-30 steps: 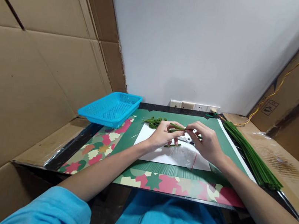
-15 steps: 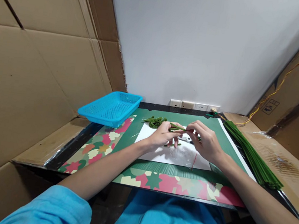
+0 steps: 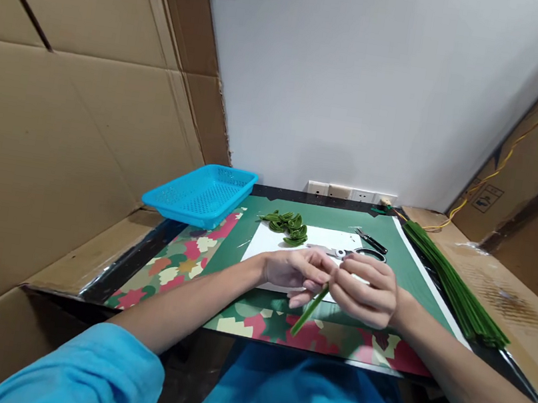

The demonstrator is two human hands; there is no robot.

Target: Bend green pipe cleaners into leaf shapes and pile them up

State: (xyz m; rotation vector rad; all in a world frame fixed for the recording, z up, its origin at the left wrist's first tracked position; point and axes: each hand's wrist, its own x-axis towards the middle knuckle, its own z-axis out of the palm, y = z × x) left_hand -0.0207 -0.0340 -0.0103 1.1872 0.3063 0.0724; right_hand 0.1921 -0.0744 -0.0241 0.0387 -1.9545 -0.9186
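Observation:
Close together over the front of the white sheet (image 3: 267, 245), my two hands meet fingertip to fingertip. A green pipe cleaner (image 3: 309, 312) is pinched between them, its free end slanting down toward the table's front edge. My left hand (image 3: 301, 274) has thumb and forefinger closed on it, other fingers curled loosely. My right hand (image 3: 367, 289) is closed at its upper end, which the fingers hide. Just beyond lie scissors (image 3: 340, 254) with black handles. A pile of bent green pipe cleaner pieces (image 3: 288, 224) rests at the sheet's back left.
A bundle of long green pipe cleaners (image 3: 456, 287) lies along the right edge. Black-handled pliers or a similar tool (image 3: 371, 240) lie behind the scissors. A blue plastic basket (image 3: 202, 195) stands at the back left. Cardboard walls (image 3: 85, 107) flank the table; sockets (image 3: 351, 193) line the back wall.
Both hands have come down toward me, and the pipe cleaner has swung to point down toward the front edge. The scissors and black-handled tool now show more fully behind them.

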